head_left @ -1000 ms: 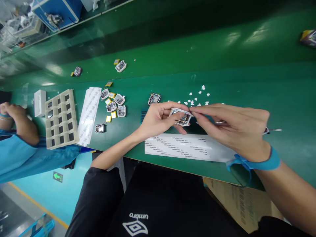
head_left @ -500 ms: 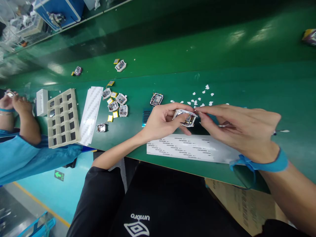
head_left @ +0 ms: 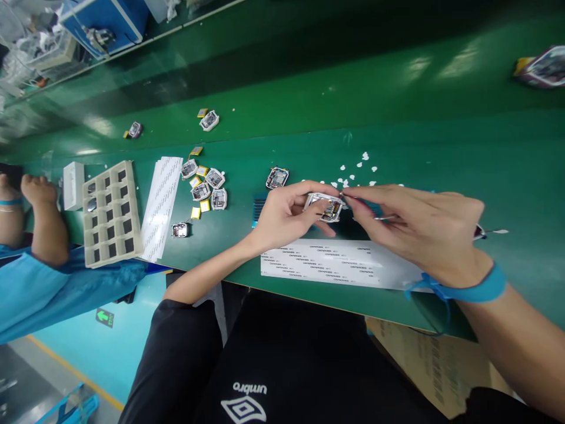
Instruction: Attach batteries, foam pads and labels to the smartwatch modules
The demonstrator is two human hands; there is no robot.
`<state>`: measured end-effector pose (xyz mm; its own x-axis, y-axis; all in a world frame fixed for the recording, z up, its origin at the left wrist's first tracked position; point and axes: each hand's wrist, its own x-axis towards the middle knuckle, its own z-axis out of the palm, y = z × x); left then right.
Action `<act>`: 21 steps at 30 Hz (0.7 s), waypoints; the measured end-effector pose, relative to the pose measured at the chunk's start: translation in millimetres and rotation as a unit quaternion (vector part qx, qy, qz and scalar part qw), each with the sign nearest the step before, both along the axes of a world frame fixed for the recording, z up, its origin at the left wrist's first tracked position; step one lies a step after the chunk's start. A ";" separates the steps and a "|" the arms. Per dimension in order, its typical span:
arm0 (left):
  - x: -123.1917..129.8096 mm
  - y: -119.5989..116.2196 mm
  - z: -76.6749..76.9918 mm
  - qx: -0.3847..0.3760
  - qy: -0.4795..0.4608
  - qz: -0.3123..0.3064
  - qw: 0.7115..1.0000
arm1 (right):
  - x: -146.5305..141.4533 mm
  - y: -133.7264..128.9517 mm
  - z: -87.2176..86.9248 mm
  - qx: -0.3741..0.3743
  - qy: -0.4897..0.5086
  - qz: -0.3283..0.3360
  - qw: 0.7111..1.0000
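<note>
My left hand (head_left: pixel 286 215) holds an open white watch case (head_left: pixel 335 207) between thumb and fingers, with its circuit parts facing up. My right hand (head_left: pixel 419 227) meets it at the right edge, thumb and forefinger pinched together. What sits in that pinch is too small to make out. A thin metal piece (head_left: pixel 385 218) shows under the curled fingers of the same hand. Small white stickers (head_left: pixel 352 176) lie scattered just beyond my hands. A black-rimmed watch case (head_left: pixel 278 177) rests on the green bench to the left of them.
A printed white sheet (head_left: pixel 318 265) lies along the near edge. Leftward are several white watch cases (head_left: pixel 215 178) with yellow batteries (head_left: pixel 195 212), more sheets (head_left: pixel 161 206), and a compartment tray (head_left: pixel 136 235). A co-worker's hand (head_left: pixel 39 189) is at far left. A purple case (head_left: pixel 545 68) is at upper right.
My hands and the white case appear slightly further left, as the view shifts a little. The co-worker's hands have moved apart. More of the purple case shows at upper right.
</note>
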<state>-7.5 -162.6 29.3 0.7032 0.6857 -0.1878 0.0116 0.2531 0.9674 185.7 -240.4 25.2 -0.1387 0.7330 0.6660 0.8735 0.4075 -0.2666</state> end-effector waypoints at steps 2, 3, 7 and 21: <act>-0.2 -0.5 -1.3 0.003 0.007 -0.002 1.000 | -0.5 -1.0 0.9 -0.006 0.003 0.005 1.000; -0.2 -0.8 -2.3 0.003 0.011 -0.003 1.000 | -0.6 -1.5 1.4 -0.009 0.005 0.007 1.000; 0.3 -1.5 -6.7 0.004 0.010 -0.006 1.000 | -0.9 -2.3 0.7 -0.016 0.014 0.008 1.000; 1.0 -4.4 -6.9 0.027 0.023 0.006 0.999 | 12.2 -1.4 -4.6 -0.045 -0.063 0.016 0.997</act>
<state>-6.5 -167.0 22.4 0.6858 0.7045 -0.1829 0.0545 0.2009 0.9781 197.8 -241.8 20.7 -0.2417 0.7825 0.5738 0.8890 0.4157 -0.1923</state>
